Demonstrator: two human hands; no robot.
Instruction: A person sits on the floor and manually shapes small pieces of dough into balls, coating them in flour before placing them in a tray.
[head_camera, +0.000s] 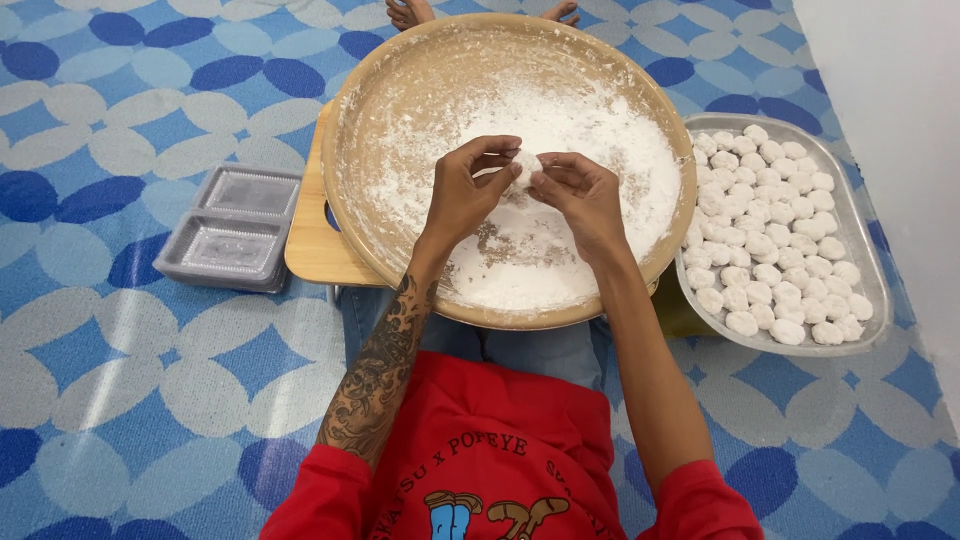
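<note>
Dough ball (524, 166) | pinched between left hand (470, 195), right hand (580, 195) fingertips | above floured tray (400, 60)

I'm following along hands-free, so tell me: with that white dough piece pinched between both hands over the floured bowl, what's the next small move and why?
Probably carry the dough piece rightward and set it on the metal tray. The left hand and right hand pinch it over the floured wooden bowl, it looks coated already, and rows of similar white balls fill that tray.

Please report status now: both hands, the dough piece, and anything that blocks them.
Left hand and right hand both pinch one white dough ball. Held over floured round tray. Nothing blocking.
</note>
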